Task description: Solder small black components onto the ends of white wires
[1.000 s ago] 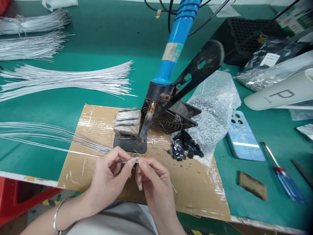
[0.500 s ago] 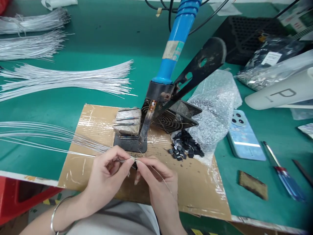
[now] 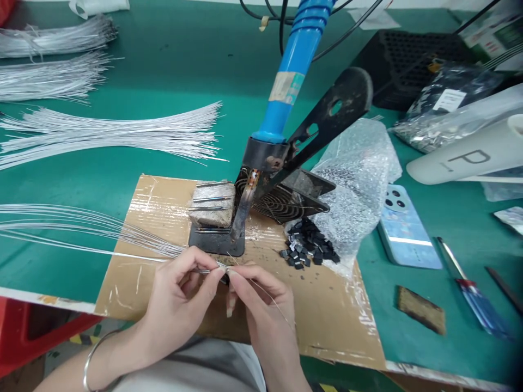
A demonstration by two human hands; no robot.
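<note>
My left hand [image 3: 175,305] is closed in a pinch on thin white wires [image 3: 153,242], which trail off to the left over the cardboard. Just touching it at the fingertips, my right hand [image 3: 267,310] pinches a fine silvery wire [image 3: 273,300] that runs back across its fingers. A small dark piece shows beneath the meeting fingertips, mostly covered by them. Beyond my hands a blue-handled soldering iron [image 3: 286,81] rests in its black stand [image 3: 327,117], its tip pointing down. Several metal pins lie on a pale block [image 3: 212,218] beside the iron's tip.
A cardboard sheet [image 3: 327,321] lies under my hands. Small black parts [image 3: 310,245] are heaped by a bubble-wrap bag [image 3: 355,185]. To the right are a phone [image 3: 411,228], a screwdriver [image 3: 474,288] and a brown sponge [image 3: 420,310]. Bundles of white wires [image 3: 114,130] lie left.
Both hands keep nearly the same pinch at the same spot, with only slight finger movement. The whole view has shifted a little.
</note>
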